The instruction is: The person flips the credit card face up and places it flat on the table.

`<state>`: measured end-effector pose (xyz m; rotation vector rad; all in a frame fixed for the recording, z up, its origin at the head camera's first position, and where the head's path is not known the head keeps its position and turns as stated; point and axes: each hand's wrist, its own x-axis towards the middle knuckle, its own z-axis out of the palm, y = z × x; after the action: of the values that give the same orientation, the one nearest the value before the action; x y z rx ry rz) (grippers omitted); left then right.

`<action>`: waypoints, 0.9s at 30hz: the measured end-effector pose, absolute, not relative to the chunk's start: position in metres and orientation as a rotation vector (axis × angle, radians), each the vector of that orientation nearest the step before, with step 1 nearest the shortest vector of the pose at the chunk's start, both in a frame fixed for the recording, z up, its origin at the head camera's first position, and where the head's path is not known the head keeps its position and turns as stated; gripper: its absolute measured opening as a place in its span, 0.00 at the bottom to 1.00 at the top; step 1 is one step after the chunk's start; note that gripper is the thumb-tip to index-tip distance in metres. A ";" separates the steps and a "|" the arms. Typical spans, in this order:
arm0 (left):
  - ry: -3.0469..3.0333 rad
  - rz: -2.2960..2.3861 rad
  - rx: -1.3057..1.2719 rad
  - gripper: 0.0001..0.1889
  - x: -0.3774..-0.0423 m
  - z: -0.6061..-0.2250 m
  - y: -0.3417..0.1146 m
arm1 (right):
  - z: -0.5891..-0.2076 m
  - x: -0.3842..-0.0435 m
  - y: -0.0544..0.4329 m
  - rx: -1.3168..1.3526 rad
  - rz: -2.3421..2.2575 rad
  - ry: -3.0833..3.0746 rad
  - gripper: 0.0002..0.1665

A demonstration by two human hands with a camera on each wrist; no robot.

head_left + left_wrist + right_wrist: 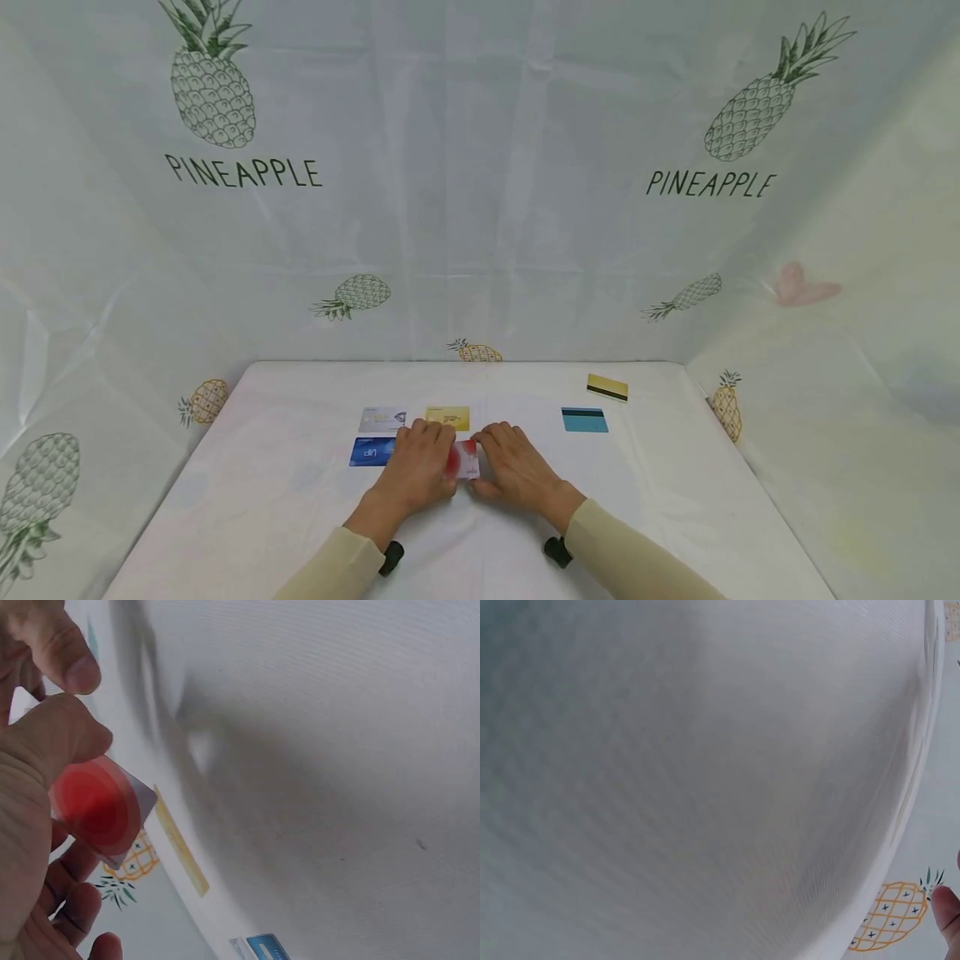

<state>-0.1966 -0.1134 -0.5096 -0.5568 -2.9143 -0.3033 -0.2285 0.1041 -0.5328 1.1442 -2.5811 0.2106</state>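
Observation:
A white card with red circles is held between both hands at the middle of the table. My left hand pinches its left side; in the left wrist view the thumb lies across the red face and fingers are behind. At the card's right end, my right hand holds it by the edge, fingers at the upper corner and thumb at the lower one. Just beyond the left hand lie a silver card, a blue card and a gold card. The right wrist view catches only a fingertip.
Farther right on the white table lie a teal card and a yellow card, both with a dark stripe facing up. A pineapple-print sheet hangs behind the table and along its sides.

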 end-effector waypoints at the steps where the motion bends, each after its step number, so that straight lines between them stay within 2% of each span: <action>1: -2.913 -0.288 -0.557 0.34 -0.197 -0.510 -0.114 | -0.532 -0.229 0.104 1.139 0.219 -2.582 0.37; 9: -2.894 -0.219 -0.573 0.30 -0.198 -0.518 -0.121 | -0.533 -0.230 0.103 1.164 0.202 -2.558 0.37; 27: -2.883 -0.161 -0.567 0.31 -0.199 -0.523 -0.123 | -0.534 -0.232 0.098 1.143 0.066 -2.555 0.32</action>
<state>-0.1994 -0.1230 -0.5226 -0.5673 -2.8832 -0.1611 -0.2323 0.0976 -0.5343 1.1434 -2.5555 0.0663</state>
